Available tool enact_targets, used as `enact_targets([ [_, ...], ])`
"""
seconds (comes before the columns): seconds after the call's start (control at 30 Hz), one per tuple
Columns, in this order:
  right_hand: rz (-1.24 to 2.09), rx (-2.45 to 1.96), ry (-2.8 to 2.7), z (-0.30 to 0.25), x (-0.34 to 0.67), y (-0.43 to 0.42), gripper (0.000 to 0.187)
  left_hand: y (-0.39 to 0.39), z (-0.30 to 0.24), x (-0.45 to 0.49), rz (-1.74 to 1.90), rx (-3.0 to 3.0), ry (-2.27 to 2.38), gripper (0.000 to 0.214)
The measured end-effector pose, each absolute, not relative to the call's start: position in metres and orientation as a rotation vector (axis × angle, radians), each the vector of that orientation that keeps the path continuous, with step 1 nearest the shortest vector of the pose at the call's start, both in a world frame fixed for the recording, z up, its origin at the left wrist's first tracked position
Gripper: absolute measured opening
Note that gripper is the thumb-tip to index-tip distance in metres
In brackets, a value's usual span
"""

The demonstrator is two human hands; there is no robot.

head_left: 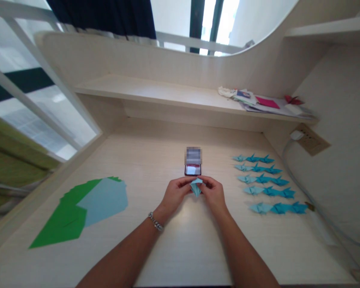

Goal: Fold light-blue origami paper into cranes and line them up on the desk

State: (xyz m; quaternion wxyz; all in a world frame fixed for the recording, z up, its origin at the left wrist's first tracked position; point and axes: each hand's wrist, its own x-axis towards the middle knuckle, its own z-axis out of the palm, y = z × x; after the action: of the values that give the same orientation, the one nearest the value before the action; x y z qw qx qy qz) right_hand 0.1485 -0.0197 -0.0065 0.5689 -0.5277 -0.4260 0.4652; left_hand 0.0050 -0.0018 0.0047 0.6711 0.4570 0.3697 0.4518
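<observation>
Pale desk, small folded light-blue paper, creased, pointed, pinched between left fingers and right fingers

Left fingers and right fingers pinch inward.

Your left hand and right hand pinch light-blue folded paper, nearer you than the phone. Green sheets and pale-blue sheets lie left of it; blue folded figures, five rows, right; shelf behind.
</observation>
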Motion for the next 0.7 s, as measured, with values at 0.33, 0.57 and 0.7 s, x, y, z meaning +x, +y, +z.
enact_targets([
  [0.33, 1.047, -1.256, -0.977, -0.0064, 0.1469, -0.0208, 0.027, -0.0040, 0.0041, 0.0077, 1.075, 1.016, 0.830, 0.026],
  [0.57, 1.139, -1.224, -0.863, 0.0000, 0.1455, -0.0226, 0.034, -0.0049, 0.0048, 0.0085, 1.034, 0.889, 0.705, 0.031],
  [0.7, 1.116, -1.236, -0.879, 0.0001, 0.1447, -0.0225, 0.035, -0.0049, 0.0041, 0.0074, 1.026, 0.921, 0.692, 0.032],
])
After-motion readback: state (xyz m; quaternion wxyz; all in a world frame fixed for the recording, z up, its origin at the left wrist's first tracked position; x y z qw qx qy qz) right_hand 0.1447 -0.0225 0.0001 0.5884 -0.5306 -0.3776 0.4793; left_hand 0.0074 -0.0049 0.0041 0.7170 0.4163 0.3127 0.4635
